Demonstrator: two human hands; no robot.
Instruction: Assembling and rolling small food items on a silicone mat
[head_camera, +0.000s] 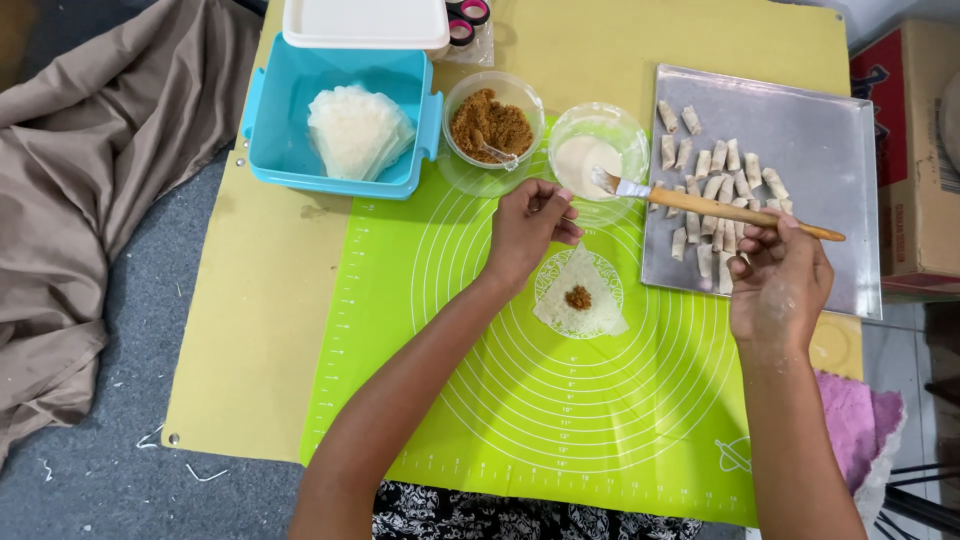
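A thin triangular wrapper (582, 296) lies on the green silicone mat (480, 380) with a small heap of brown filling at its middle. My left hand (524, 232) rests with curled fingers at the wrapper's upper corner. My right hand (780, 282) holds a wooden-handled pastry brush (712, 207), whose bristles dip into a clear bowl of white paste (592, 152). A second clear bowl (492, 124) holds brown filling and a spoon.
A blue tub (270, 140) at the back left holds stacked wrappers, with its white lid (366, 22) behind. A metal tray (830, 160) on the right carries several rolled pieces. Brown cloth lies on the floor left; a cardboard box stands far right.
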